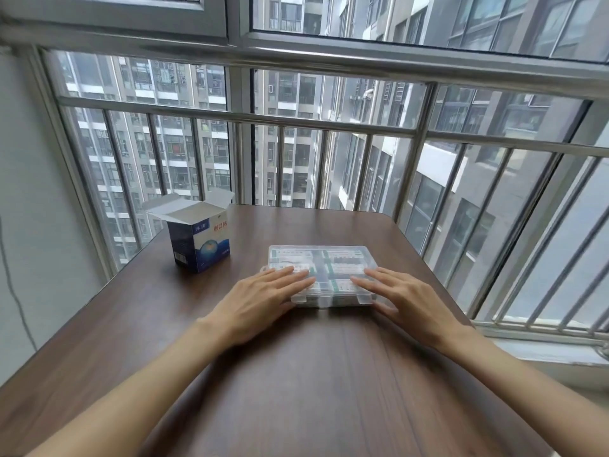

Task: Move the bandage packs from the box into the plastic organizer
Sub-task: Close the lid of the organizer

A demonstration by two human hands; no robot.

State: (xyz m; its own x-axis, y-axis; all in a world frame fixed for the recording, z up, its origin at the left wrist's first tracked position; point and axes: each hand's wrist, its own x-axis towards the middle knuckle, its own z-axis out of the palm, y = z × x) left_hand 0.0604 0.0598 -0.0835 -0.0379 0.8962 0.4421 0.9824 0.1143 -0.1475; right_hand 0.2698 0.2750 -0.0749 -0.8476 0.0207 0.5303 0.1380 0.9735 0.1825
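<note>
Fingers of both hands lie straight and flat on the closed lid of the organizer (321, 275), gripping nothing: left hand (260, 300) on its near-left corner, right hand (400, 300) on its near-right. Packs (346, 258) show through the lid. Its long axis runs left-right. In the frame's left, on the bench (296, 374), the box (197, 242) stands open, nearer the left hand.

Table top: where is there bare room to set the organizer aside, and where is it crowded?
Bare wood lies behind the plastic organizer up to the table far edge, right of the box; also between both forearms at the near edge. The crowded part is mid-table, where the left hand and right hand rest flat on the organizer.
</note>
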